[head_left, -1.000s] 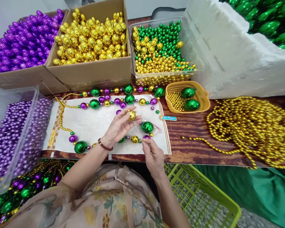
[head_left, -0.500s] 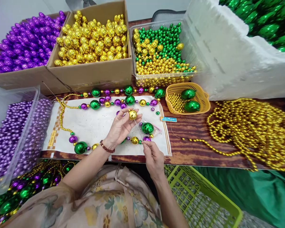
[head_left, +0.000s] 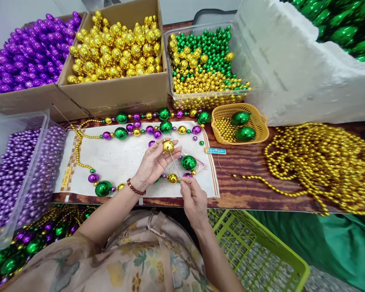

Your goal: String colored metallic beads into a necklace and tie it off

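Observation:
A shiny gold bead (head_left: 168, 146) is pinched in the fingers of my left hand (head_left: 153, 162), above the white cloth (head_left: 100, 156). My right hand (head_left: 194, 200) is closed on a thin needle (head_left: 175, 165), whose upper end meets the underside of the bead. Whether the tip is inside the bead's hole I cannot tell. Around my hands lies a strand of green, purple and gold beads, with a large green bead (head_left: 188, 162) just right of my left fingers. Two small loose beads, one purple (head_left: 195, 138) and one green (head_left: 201, 143), rest near the cloth's right side.
Boxes of purple (head_left: 27, 91) and gold beads (head_left: 118, 93) line the back, beside a clear tub (head_left: 213, 97) of green and gold ones. An orange basket (head_left: 263, 134) stands at centre right, near heaped gold bead strings (head_left: 319, 162). A purple-bead tub (head_left: 39, 162) is left.
Both hands have shifted very slightly left, still holding the gold bead and the needle. The view has moved a little; the beads on the cloth look unchanged.

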A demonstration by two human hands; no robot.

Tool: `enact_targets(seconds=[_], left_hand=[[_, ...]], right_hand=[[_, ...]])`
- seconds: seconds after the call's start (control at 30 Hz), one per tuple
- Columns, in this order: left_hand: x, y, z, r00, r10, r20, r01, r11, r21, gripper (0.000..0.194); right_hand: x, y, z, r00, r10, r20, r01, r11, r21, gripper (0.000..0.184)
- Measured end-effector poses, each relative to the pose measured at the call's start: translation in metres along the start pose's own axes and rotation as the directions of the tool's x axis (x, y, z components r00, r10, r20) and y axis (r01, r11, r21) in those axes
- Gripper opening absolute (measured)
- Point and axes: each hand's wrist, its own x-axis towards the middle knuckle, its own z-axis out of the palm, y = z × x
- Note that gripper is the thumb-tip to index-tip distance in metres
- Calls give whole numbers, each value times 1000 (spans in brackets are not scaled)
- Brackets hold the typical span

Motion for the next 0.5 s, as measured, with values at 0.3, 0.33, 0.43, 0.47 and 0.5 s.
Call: enact_targets(seconds=[0.3, 0.33, 0.43, 0.47, 0.5], left_hand=[[-1, -9, -2, 999, -31, 10, 32, 999, -34, 15], [-1, -10, -3, 1000, -26, 7, 26, 999, -38, 15], [-1, -11, -4, 1000, -7, -23, 6, 999, -41, 13], [0, -11, -4, 999, -2, -35, 1, 999, -41, 12], [0, -11, -3, 999, -2, -41, 1, 999, -39, 11]], right_hand=[[-8, 4, 3, 997, 79, -17, -78, 996, 34, 26], [-8, 2, 2, 996, 84, -6, -83, 996, 30, 26], [-7, -5, -1, 996, 82, 32, -83, 996, 15, 25], [-6, -6, -1, 996, 78, 42, -78, 997, 11, 25], [-6, -8, -2, 996, 75, 48, -76, 997, 8, 25]])
